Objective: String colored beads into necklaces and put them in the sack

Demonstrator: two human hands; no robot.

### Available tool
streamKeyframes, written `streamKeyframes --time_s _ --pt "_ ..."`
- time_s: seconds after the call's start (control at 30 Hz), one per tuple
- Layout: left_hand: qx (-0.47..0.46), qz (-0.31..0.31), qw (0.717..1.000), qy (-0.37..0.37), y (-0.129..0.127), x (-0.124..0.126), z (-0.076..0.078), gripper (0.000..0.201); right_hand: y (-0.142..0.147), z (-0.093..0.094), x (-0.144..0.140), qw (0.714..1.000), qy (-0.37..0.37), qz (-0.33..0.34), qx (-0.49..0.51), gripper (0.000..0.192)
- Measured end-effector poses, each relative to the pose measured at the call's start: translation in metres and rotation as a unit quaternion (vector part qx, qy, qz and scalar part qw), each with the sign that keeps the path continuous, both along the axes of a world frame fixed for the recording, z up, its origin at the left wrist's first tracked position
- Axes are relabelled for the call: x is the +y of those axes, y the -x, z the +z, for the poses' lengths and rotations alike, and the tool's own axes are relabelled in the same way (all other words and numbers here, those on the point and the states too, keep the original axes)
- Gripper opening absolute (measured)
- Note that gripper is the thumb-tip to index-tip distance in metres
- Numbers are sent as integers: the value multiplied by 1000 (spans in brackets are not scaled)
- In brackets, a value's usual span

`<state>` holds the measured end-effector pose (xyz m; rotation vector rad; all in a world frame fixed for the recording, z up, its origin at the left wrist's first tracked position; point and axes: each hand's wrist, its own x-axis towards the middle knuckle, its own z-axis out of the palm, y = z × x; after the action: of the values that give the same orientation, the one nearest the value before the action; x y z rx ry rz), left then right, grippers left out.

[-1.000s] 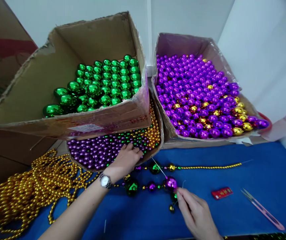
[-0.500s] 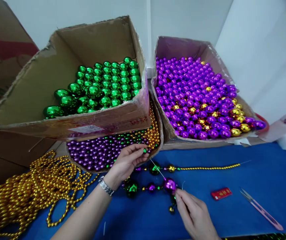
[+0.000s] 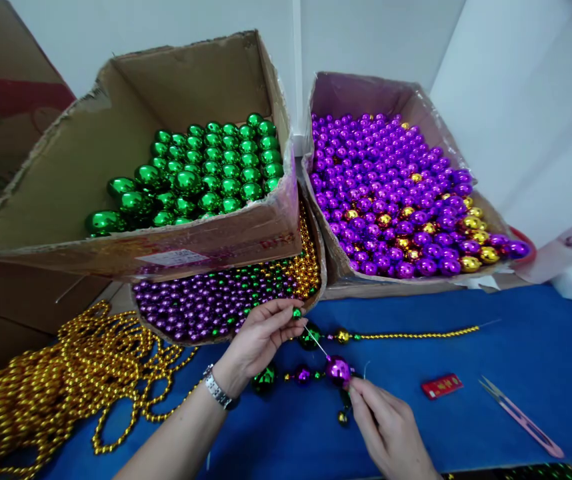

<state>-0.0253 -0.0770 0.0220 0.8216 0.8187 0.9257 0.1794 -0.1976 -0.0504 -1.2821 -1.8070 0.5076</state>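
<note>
My left hand (image 3: 266,333) pinches a small green bead (image 3: 297,313) between thumb and fingertips, just in front of the box of small beads. A thin pale needle or stiff thread (image 3: 317,340) runs from close under that bead to a large shiny purple bead (image 3: 339,369). My right hand (image 3: 389,420) is closed on the bead string at the lower side of the purple bead. Below it dangles a small gold bead (image 3: 343,418). The strung part, with a big green bead (image 3: 265,378) and a smaller purple bead (image 3: 303,375), lies on the blue cloth, partly behind my left hand.
A carton (image 3: 216,243) of large green beads overhangs a lower box of small purple, green and gold beads (image 3: 191,303). Right of it stands a box of purple and gold beads (image 3: 381,173). Gold bead strands (image 3: 56,387), a red packet (image 3: 441,387) and pink-handled tweezers (image 3: 523,417) lie around.
My left hand has moved slightly down and right, away from the small-bead box, bringing the green bead nearer the needle's tip. My right hand has hardly moved.
</note>
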Motion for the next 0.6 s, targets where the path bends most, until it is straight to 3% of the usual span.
streamKeyframes --time_s 0.3,0.43,0.6 --pt "81 -20 988 -129 -16 -8 8 30 0 0 8 1000 -8 -20 -4 19" --pt "72 -40 982 -171 -30 -2 24 30 -7 4 12 999 -8 -39 24 20" --pt "107 -19 969 -220 -58 23 53 23 -16 4 14 995 -2 -83 63 26"
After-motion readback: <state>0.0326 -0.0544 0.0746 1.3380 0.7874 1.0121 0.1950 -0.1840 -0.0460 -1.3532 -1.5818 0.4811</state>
